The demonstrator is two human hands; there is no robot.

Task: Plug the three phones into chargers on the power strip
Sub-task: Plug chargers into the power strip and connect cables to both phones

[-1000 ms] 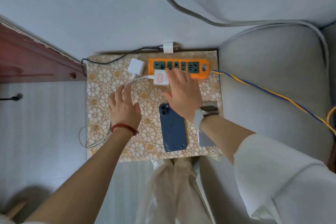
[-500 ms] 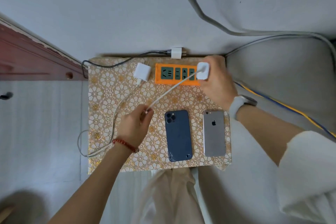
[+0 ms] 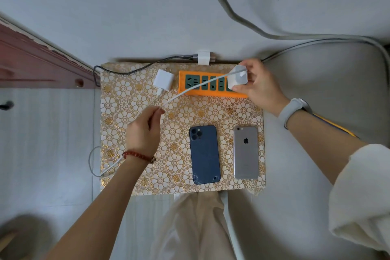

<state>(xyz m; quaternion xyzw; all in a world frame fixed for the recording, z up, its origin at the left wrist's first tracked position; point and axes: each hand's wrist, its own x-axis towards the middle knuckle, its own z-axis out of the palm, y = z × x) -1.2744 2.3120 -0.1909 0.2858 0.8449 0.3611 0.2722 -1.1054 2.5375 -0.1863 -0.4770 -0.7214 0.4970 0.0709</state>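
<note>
An orange power strip (image 3: 202, 93) with dark sockets lies at the back of a small table. My right hand (image 3: 260, 85) grips a white charger (image 3: 238, 79) over the strip's right end. Its white cable (image 3: 190, 91) runs left across the strip to my left hand (image 3: 143, 133), which pinches it above the table. A dark blue phone (image 3: 204, 154) and a silver phone (image 3: 245, 152) lie face down, side by side, near the front edge. A second white charger (image 3: 162, 80) lies unplugged left of the strip. I see only two phones.
The table carries a gold floral cloth (image 3: 118, 116). A third white charger (image 3: 203, 58) with a dark braided cable (image 3: 135, 72) sits at the back edge. A grey sofa (image 3: 316, 82) stands right, a red wooden door frame (image 3: 31, 63) left. White cable loops off the table's left side.
My right hand took the white charger from the strip's left part to its right end, uncovering the silver phone. My left hand rose from the table and pinched the cable.
</note>
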